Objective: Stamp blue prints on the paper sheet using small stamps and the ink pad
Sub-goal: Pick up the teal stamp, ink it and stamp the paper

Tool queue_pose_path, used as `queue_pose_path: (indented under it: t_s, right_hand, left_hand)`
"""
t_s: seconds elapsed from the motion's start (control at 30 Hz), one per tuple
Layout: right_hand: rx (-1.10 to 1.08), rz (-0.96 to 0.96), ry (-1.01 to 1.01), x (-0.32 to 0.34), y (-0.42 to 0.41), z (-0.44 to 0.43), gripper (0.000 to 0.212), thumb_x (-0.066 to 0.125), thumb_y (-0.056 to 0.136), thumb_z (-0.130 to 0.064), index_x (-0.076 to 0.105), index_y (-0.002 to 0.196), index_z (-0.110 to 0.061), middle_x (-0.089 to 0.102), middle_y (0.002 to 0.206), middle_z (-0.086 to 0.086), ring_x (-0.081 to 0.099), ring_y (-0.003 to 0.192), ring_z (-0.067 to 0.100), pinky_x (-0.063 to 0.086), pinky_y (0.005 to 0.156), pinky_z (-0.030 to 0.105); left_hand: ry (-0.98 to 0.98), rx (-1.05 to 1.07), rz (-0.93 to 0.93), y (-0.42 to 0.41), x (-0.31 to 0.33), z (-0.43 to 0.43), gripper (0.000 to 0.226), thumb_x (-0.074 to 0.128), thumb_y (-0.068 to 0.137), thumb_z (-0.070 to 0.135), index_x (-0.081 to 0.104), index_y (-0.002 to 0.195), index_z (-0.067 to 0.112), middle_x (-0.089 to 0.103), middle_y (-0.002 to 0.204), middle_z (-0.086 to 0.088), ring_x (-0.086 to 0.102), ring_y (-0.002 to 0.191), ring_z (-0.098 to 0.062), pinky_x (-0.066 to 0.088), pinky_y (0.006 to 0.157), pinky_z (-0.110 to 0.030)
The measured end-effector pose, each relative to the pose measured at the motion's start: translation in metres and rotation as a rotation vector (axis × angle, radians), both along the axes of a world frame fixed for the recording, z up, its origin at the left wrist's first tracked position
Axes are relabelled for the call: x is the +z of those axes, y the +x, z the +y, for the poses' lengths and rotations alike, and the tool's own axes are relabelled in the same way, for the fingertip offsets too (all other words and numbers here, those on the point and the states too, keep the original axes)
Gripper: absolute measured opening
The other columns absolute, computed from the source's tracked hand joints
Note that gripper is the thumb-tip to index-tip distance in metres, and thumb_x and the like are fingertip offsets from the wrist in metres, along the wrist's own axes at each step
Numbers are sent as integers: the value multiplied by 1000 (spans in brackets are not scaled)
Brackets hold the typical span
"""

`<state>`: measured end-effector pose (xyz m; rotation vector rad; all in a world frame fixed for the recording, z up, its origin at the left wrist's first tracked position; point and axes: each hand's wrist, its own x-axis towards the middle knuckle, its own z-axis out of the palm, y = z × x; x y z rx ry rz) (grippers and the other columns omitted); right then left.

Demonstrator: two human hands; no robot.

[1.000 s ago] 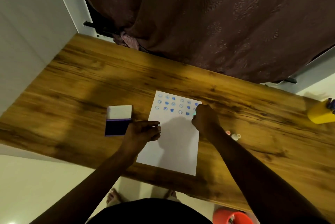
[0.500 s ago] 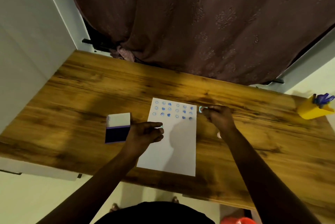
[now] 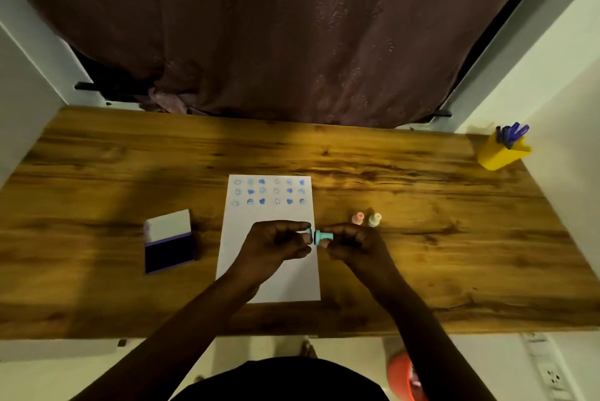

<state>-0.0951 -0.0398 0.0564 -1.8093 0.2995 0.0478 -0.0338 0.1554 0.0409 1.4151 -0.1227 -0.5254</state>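
The white paper sheet (image 3: 269,270) lies mid-table, with three rows of blue prints (image 3: 269,191) across its top. An open ink pad (image 3: 168,253) with a dark blue face and a raised white lid sits to its left. My hands meet above the sheet's right edge. My right hand (image 3: 354,243) pinches a teal stamp (image 3: 323,237) held sideways. My left hand (image 3: 272,244) pinches a small teal piece (image 3: 308,232) right against the stamp's end. A pink stamp (image 3: 358,218) and a cream stamp (image 3: 375,219) stand upright just right of the sheet.
The wooden table (image 3: 422,270) runs wall to wall. A yellow holder (image 3: 501,155) with purple pens stands at its far right corner. A dark curtain (image 3: 292,27) hangs behind the table. An orange tub (image 3: 401,374) sits on the floor below the front edge.
My right hand lifted the teal stamp off the prints and drew it back toward me. My left hand moved right, and the two hands now meet at the sheet's right edge.
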Motion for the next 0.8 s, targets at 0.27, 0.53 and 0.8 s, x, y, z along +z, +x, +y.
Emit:
queue_pose_path:
  t_s: [0.27,0.53,0.8]
  right_hand:
    - [-3,-39,-19,-1,-8,-20,26,78,87,-10,75,113,-8,79,107,4,74,101,18,60,89,36]
    - [79,-59,44,-9,-16,-42,23,76,89,-10,77,111,-11,80,103,2,75,93,15,58,76,26]
    - [129,-3,101,-20,-30,-64,16,73,93,-18,77,105,-27,78,90,-1,72,79,12,55,67,24]
  left_hand:
    - [-18,-90,-58,-6,6,-20,48,76,88,3,79,101,50,80,107,12,77,104,-17,62,77,-25]
    - [-22,-96,-44,-10,-3,-36,47,77,86,-1,82,96,45,82,105,10,77,103,-19,65,80,-31]
    - [74,-142,-48,-17,-19,-56,30,82,81,-2,83,99,22,83,100,7,78,98,-16,64,84,-31]
